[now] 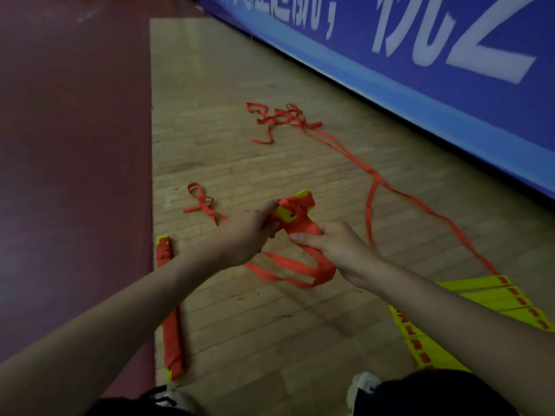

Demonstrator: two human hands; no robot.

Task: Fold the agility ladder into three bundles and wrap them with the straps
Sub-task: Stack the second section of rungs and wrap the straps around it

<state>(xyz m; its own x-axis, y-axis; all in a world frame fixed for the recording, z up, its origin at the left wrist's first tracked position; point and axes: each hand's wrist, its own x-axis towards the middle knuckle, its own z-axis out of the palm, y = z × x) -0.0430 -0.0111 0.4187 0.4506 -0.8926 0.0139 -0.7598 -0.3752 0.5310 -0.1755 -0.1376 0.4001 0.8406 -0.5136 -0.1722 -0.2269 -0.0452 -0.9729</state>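
Pale wooden gym floor (270, 325), edged by a maroon strip (75, 145) and a blue banner (390, 70) with white lettering, frames a person wrapping an agility ladder. Held just above the boards between both hands is a half-wrapped bundle (295, 211) of yellow rungs bound in red webbing. The left hand (249, 232) curls round its near end, while the right hand (333, 247) closes its fingers over the red strap (294, 268) where it leaves the bundle. From that grip the strap sags in a loose loop directly beneath both wrists. Left of the grip and nearer the person, partly hidden by the left forearm, lies a finished bundle (169, 325). Right of the grip and closer in, loose rungs (480, 301) lie flat on the boards, with long webbing (390, 187) running away past the hands to a red tangle (282, 118) well beyond them. A smaller red loop (201, 202) rests just beyond the left hand.
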